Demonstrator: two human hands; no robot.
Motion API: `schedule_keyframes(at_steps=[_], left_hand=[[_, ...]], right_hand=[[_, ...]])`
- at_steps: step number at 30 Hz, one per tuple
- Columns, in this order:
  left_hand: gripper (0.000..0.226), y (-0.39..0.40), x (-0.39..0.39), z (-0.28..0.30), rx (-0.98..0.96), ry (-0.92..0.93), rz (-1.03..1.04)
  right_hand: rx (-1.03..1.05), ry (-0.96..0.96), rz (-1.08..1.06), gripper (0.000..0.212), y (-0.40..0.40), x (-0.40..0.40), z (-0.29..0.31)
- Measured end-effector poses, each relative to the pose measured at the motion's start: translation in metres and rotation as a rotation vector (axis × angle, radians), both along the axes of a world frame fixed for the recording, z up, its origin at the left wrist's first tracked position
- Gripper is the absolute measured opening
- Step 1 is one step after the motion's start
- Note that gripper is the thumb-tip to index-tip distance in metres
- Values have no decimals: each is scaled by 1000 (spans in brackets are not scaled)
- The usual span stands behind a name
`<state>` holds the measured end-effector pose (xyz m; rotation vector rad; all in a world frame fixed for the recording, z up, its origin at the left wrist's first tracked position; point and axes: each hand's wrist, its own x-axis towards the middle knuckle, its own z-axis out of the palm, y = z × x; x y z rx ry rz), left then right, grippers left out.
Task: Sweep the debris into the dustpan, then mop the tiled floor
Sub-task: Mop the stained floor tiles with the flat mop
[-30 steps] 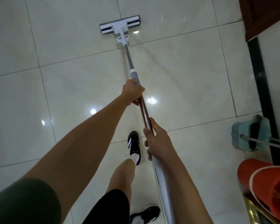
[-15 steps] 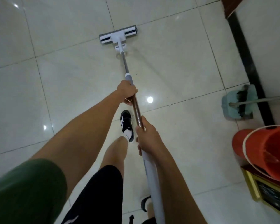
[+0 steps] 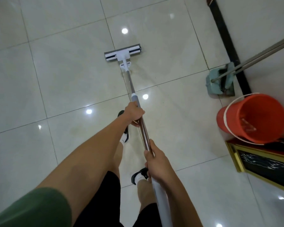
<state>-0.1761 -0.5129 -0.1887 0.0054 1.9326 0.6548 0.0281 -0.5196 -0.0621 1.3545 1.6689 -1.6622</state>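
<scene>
While both hands clamp the mop pole, the mop head (image 3: pixel 123 53) lies flat on the tiled floor (image 3: pixel 56 71) at 12 o'clock; pole runs 12-to-6, left hand (image 3: pixel 134 114) nearer it, right hand (image 3: pixel 156 163) behind. Dustpan (image 3: pixel 220 82) parked at 2 o'clock.

The broom handle (image 3: pixel 259 58) runs off the right edge, and the dustpan (image 3: pixel 220 82) behind it is partly covered. The left arm hides most of one shoe (image 3: pixel 124 126) — the other shoe (image 3: pixel 138 176) sits half behind the right hand (image 3: pixel 156 163). The framed picture (image 3: pixel 266 163) is cut off at the right — its subject is too dim to tell.
</scene>
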Motion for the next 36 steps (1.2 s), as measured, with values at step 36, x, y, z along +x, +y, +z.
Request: schedule_keyframes(at_steps=[36], left_hand=[[27,202,-345,7,128,33,-38]], right_hand=[[-312,40,-497,42,178,-356,22]])
